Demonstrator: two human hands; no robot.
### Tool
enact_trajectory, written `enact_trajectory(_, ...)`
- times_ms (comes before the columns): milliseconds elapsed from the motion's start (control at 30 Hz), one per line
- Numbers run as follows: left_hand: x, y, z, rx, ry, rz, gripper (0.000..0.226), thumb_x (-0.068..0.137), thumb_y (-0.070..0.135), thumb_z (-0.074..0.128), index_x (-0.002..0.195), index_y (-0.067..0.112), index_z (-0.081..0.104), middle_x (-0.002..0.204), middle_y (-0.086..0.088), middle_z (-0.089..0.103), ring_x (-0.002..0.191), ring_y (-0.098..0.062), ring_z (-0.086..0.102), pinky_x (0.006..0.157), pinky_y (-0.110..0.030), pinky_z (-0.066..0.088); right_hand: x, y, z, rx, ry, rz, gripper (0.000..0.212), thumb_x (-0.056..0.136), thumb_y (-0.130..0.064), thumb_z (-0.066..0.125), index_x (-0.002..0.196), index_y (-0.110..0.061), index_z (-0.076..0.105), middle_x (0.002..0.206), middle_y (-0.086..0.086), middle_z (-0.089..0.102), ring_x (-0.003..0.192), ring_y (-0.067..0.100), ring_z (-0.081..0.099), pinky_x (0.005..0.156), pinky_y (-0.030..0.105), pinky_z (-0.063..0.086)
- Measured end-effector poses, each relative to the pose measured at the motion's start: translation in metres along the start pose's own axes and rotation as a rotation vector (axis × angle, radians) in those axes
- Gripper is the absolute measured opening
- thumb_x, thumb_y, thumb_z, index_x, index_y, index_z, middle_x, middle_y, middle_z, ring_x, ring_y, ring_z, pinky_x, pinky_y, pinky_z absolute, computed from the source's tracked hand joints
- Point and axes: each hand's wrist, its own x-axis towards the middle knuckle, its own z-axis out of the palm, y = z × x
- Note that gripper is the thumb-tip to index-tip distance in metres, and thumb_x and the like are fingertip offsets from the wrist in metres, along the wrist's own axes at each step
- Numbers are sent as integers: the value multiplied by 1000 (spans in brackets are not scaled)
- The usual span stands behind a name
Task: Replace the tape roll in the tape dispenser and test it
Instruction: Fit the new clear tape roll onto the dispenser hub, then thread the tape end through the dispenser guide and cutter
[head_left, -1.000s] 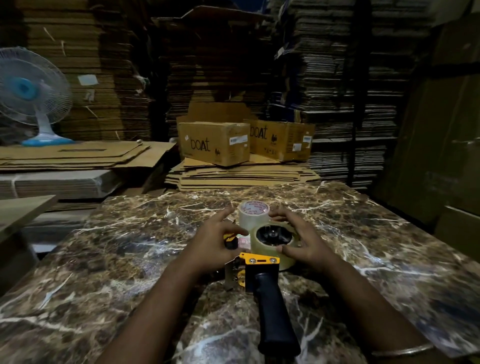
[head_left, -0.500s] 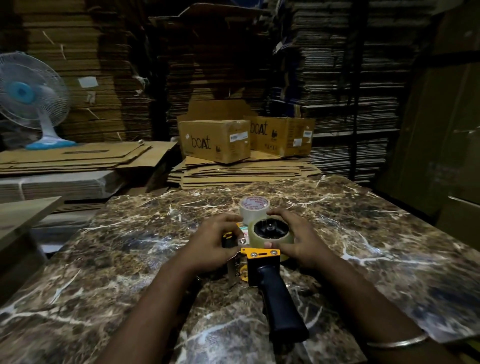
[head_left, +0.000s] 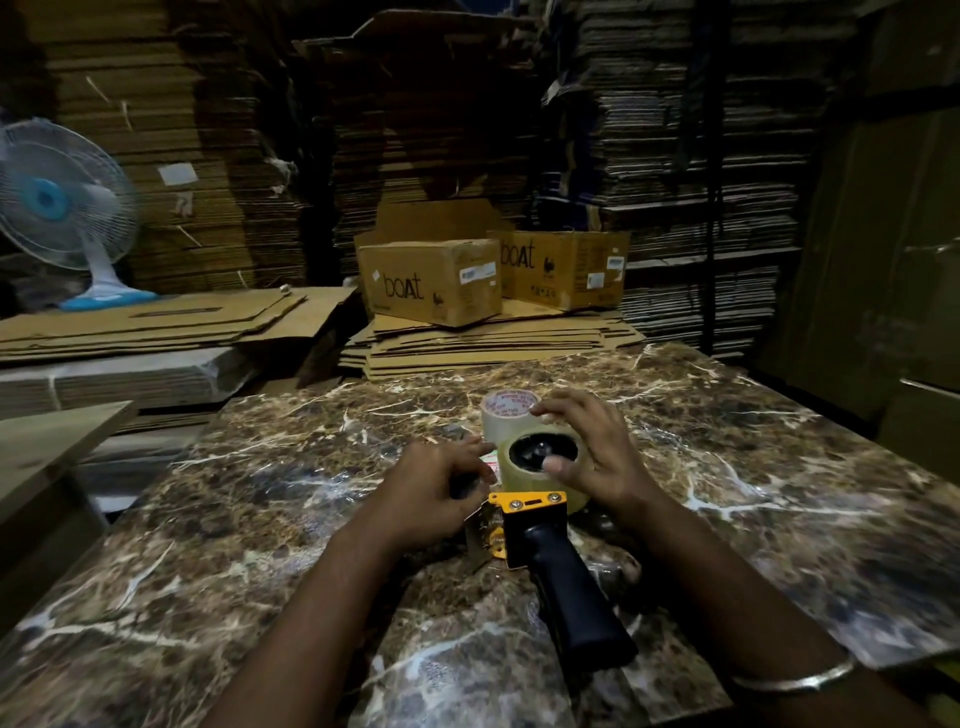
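A tape dispenser is seen lying on its side on the marble table, its black handle pointing toward the near edge and its yellow frame just beyond the handle. A clear tape roll is already seated on the dispenser's black hub, so the loading step is judged largely done. A second roll, with a printed core label, stands just behind it on the far side, touching or nearly touching; whether it is the old roll or a spare cannot be told. Threading of the tape end past the roller and blade, and the test pull, are judged as left to do; no tape is seen drawn across the blade.

The right hand is spread open over the seated roll, the thumb resting near the hub's rim and the fingertips reaching the far roll's top; nothing is gripped. The left hand is curled loosely at the left of the dispenser's front end, fingers bent around the roller area; what it pinches, if anything, cannot be told. Cardboard boxes are stacked well beyond the table.
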Motion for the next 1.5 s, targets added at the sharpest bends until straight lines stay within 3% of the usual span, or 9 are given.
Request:
enact_trajectory(167,-1,4,1,52,30,33,10,84,17,72,90,16,80,135,1,64,115,-11,65,88,-18,51,-6,-16,9,-288,-149,-158,77,60,-83,54,129,-49,46,153,-17,31,145,14,18,110,62,15)
enact_trajectory(267,-5,4,3,67,45,24,14,87,20,71,98,19,80,142,1,58,136,-16,49,108,-33,43,-6,-17,10,-328,-140,-158,74,62,-84,49,126,-47,46,152,-16,33,144,15,19,109,65,15)
enact_trajectory(333,-11,4,4,91,44,31,17,88,22,71,102,21,80,142,5,58,136,-16,48,109,-34,41,-6,-16,9,-321,-134,-148,74,61,-84,49,125,-46,46,150,-16,34,143,15,20,109,64,16)
enact_trajectory(600,-29,25,1,281,142,12,31,85,35,57,100,22,80,95,3,59,93,-19,55,73,-34,51,-5,-16,9,-343,-143,-165,83,59,-86,44,125,-36,49,146,-13,41,139,13,25,109,59,17)
enact_trajectory(867,-35,38,-1,301,157,2,26,76,17,59,92,12,79,86,-5,63,78,-26,61,62,-37,54,-5,-15,10,-317,-182,-186,81,62,-86,43,122,-32,50,139,-13,44,134,12,30,109,60,16)
enact_trajectory(1067,-44,50,0,288,152,-156,30,90,25,50,99,13,75,90,-8,68,84,-29,64,69,-35,50,-3,-10,11,-291,-204,-189,78,62,-86,44,123,-37,50,137,-15,44,133,12,32,107,53,18)
enact_trajectory(1233,-53,54,4,195,187,-441,20,92,28,58,95,19,75,89,-1,76,79,-19,69,65,-30,50,-4,-12,12,-236,-202,-190,71,64,-82,49,123,-43,53,143,-16,39,136,11,29,107,46,15)
enact_trajectory(1333,-61,49,5,136,221,-504,17,93,28,59,95,21,74,89,0,75,81,-18,67,68,-31,51,-4,-12,13,-230,-213,-182,70,65,-81,50,123,-43,52,142,-16,41,137,11,29,108,48,14)
enact_trajectory(1500,-73,43,6,97,216,-523,12,100,25,50,88,24,54,89,5,59,78,-10,50,59,-25,30,-3,-14,16,-213,-232,-162,70,64,-82,50,122,-43,53,142,-19,41,137,10,29,108,52,15)
